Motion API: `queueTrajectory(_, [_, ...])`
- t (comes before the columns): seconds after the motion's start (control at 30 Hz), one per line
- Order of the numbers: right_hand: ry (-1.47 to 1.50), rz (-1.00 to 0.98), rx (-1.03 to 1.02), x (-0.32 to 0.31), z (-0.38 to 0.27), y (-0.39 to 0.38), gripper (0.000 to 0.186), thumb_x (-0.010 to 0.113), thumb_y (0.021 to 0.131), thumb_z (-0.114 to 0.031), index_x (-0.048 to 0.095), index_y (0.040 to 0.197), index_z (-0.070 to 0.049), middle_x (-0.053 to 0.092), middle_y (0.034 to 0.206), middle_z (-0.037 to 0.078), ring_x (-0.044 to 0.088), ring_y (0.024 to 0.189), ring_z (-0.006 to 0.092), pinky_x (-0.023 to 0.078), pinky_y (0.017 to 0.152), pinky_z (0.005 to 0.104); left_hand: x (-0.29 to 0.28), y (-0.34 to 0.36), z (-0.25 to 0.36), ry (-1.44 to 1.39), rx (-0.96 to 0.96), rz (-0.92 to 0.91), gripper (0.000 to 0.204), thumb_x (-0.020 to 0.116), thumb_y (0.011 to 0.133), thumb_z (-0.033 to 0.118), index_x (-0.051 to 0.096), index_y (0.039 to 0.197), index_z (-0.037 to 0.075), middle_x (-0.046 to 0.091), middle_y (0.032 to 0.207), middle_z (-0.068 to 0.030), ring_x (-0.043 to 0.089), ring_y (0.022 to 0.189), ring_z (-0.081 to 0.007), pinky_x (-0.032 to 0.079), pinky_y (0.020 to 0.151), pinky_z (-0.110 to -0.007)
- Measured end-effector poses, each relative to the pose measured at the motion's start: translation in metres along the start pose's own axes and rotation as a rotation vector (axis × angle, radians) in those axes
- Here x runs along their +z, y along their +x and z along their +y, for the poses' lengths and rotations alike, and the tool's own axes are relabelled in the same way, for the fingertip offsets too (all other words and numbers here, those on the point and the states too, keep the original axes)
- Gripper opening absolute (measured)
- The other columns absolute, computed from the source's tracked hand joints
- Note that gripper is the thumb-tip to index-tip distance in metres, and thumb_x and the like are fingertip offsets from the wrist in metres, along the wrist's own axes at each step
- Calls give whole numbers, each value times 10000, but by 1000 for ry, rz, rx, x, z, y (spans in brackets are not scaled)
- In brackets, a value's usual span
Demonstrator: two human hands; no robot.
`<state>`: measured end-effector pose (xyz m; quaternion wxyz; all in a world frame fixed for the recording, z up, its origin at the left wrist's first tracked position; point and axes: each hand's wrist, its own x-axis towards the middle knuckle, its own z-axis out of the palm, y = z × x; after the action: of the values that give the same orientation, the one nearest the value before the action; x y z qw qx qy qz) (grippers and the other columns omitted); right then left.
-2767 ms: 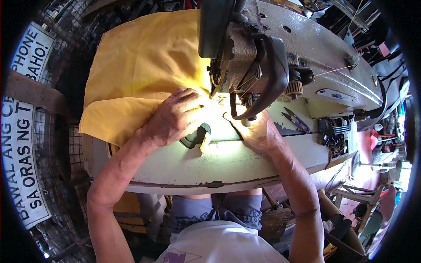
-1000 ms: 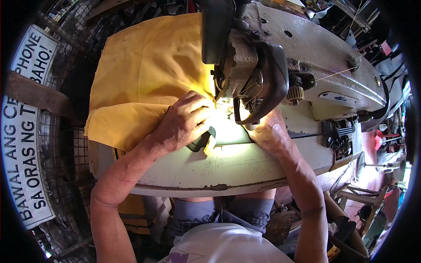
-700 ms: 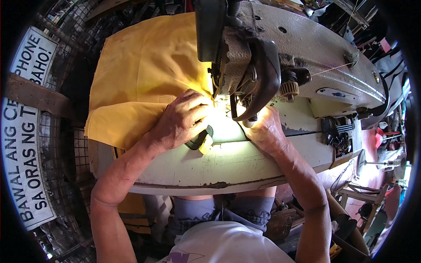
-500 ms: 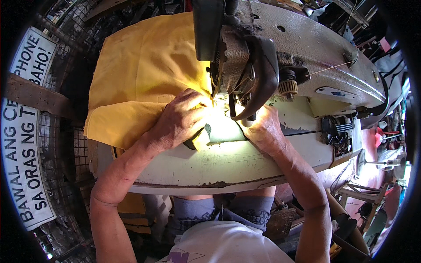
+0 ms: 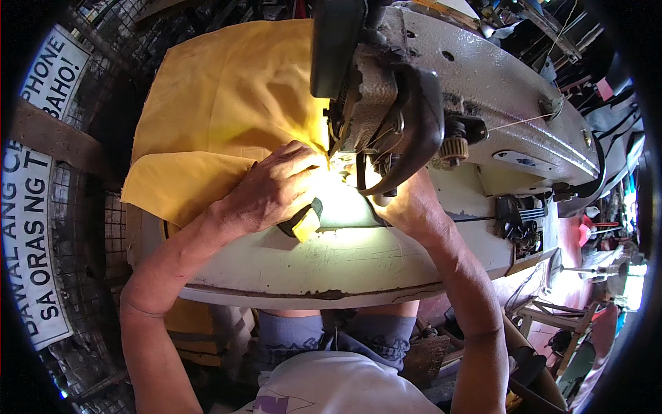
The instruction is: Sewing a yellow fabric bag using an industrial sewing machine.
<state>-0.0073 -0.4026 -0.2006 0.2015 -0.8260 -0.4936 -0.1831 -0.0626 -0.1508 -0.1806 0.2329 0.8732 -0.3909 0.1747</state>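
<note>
A large yellow cloth (image 5: 227,96) lies on the sewing machine's pale bed, its right edge reaching the lit needle area. My left hand (image 5: 276,183) is closed on this cloth, fingers bent beside the needle. From beneath that hand pokes a dark strip with a yellow end (image 5: 305,224). Across the needle area, my right hand (image 5: 412,205) rests low on the bed. Its fingertips are hidden behind the dark curved guard (image 5: 422,131) of the sewing machine (image 5: 476,83). Glare washes out the spot between the hands.
The bed's worn front edge (image 5: 331,295) runs before my lap. A wire mesh with a white lettered sign (image 5: 34,255) stands at left. Small dark parts (image 5: 520,217) lie at the bed's right end. Beyond are a wooden stool (image 5: 558,321) and a fan (image 5: 617,272).
The whole view has shifted slightly. Both hands remain beside the needle area. The dark strip's yellow end now sits a little farther left and shows more fully.
</note>
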Motion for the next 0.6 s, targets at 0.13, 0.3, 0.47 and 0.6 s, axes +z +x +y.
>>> queueTrajectory(0.13, [288,-75,190,-10,6,7,90,666,640,-106,591,625,-59,646,703,95,620,641,346,503,594,442,0,2,-4,-97,-3,-45,150,673,761,80,641,875,-13,606,986,-104,582,999,-273,494,924,-391])
queueTrajectory(0.3, [228,-8,52,5,12,-2,181,704,623,-136,585,740,-65,552,675,75,585,658,277,489,631,407,-3,0,-1,13,23,-70,161,657,755,88,651,878,-16,614,1002,-100,583,1008,-273,490,948,-399])
queueTrajectory(0.47, [275,-186,44,7,29,-18,307,747,697,-17,634,982,-20,619,900,119,614,770,245,495,663,380,-8,2,4,62,36,-52,190,658,758,90,661,910,-23,617,1019,-107,586,1033,-279,494,952,-404])
queueTrajectory(0.6, [261,-197,207,9,19,-15,358,763,724,-36,626,1054,-13,642,986,132,630,869,267,511,736,383,-7,0,1,30,34,-62,215,658,761,84,658,945,-27,614,1024,-116,588,1044,-289,498,950,-398])
